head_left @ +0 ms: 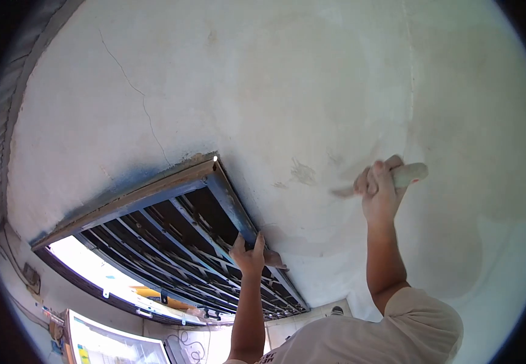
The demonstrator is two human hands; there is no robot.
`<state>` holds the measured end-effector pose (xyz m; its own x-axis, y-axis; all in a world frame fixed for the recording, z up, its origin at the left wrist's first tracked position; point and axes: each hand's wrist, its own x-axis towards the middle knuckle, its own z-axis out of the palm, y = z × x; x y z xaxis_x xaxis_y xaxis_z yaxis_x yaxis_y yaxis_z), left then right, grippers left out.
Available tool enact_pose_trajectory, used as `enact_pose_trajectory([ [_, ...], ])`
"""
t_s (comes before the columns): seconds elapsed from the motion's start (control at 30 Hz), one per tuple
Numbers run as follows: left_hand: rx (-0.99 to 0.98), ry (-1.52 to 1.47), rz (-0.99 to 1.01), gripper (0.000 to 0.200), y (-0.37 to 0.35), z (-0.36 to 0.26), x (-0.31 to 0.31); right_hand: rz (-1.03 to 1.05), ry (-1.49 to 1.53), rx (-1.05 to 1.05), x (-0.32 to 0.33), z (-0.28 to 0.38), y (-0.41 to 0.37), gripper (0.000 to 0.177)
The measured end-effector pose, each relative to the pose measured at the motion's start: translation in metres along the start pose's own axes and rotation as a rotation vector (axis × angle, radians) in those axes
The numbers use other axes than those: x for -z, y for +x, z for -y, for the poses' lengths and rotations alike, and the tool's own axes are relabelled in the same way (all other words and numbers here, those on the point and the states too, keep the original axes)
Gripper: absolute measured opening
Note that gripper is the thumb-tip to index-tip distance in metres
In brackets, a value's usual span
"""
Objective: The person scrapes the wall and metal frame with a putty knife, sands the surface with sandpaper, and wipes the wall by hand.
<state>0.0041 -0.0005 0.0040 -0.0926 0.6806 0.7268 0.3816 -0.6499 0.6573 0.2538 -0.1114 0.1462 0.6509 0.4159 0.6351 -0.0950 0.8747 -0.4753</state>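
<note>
My right hand (381, 182) is raised against the pale wall, its fingers wrapped round a putty knife (411, 175). The knife's light handle sticks out to the right of the fist, and its blurred blade points left, close to the wall. Lower and to the left, my left hand (249, 253) is at the blue metal frame (234, 209) of a barred window, with thumb and a finger showing at the frame's edge. A flat brownish piece (275, 259) juts out to the right of this hand; I cannot tell what it is.
The plastered wall (311, 91) carries a thin crack at upper left and grey smears (302, 172) left of the knife blade. Dark louvres with metal bars (172, 242) fill the window. A white-framed glass panel (114, 340) and loose cables (191, 347) are at the bottom.
</note>
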Motion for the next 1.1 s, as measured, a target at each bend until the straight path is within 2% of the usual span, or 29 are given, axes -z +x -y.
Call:
enact_pose_trajectory([
  [0.07,0.017,-0.002,0.025,0.020,0.000,0.003,0.001,0.229,0.065,-0.199,0.017,-0.009,-0.020,0.021],
  [0.13,0.001,0.003,0.020,0.020,0.000,0.006,0.000,0.475,0.167,-0.463,0.031,-0.020,-0.041,0.028],
  [0.2,0.018,0.005,0.035,0.021,0.000,0.005,0.001,0.566,0.039,-0.854,0.054,-0.036,-0.063,0.032],
  [0.27,0.066,-0.001,0.067,0.021,0.001,-0.002,0.004,0.799,-0.072,-1.005,0.073,-0.044,-0.075,0.035],
  [0.33,0.100,-0.005,0.063,0.020,0.000,-0.001,0.003,1.127,-0.516,-1.022,0.075,-0.035,-0.067,0.033],
  [0.37,0.118,-0.007,0.068,0.020,-0.002,0.000,0.003,1.229,-0.562,-1.014,0.076,-0.034,-0.063,0.030],
  [0.47,0.158,0.015,0.079,0.020,0.000,-0.009,0.004,1.293,-0.655,-0.906,0.087,-0.041,-0.061,0.033],
  [0.57,0.136,-0.053,0.027,0.020,-0.002,0.000,-0.002,1.169,-0.575,-0.875,0.107,-0.047,-0.064,0.029],
  [0.67,0.136,-0.047,0.003,0.020,-0.006,0.007,-0.005,0.919,-0.501,-0.720,0.125,-0.045,-0.061,0.023],
  [0.7,0.124,-0.042,-0.001,0.019,-0.004,0.005,-0.005,0.737,-0.274,-0.832,0.137,-0.046,-0.063,0.030],
  [0.8,0.128,-0.016,0.014,0.018,0.000,-0.003,-0.003,0.433,0.320,-0.909,0.155,-0.051,-0.074,0.043],
  [0.83,0.157,-0.034,0.017,0.018,-0.001,-0.001,-0.003,0.449,0.435,-0.950,0.160,-0.054,-0.082,0.056],
  [0.93,0.173,-0.105,0.007,0.018,-0.003,0.006,-0.005,0.508,0.244,-1.094,0.152,-0.046,-0.105,0.063],
  [0.97,0.180,-0.117,0.010,0.018,-0.002,0.004,-0.004,0.602,0.119,-1.105,0.152,-0.048,-0.113,0.066],
  [1.07,0.218,-0.151,0.038,0.018,0.000,0.002,-0.003,0.572,0.182,-1.180,0.152,-0.061,-0.137,0.062],
  [1.1,0.235,-0.161,0.053,0.018,0.000,0.002,-0.001,0.500,0.109,-1.191,0.146,-0.060,-0.141,0.045],
])
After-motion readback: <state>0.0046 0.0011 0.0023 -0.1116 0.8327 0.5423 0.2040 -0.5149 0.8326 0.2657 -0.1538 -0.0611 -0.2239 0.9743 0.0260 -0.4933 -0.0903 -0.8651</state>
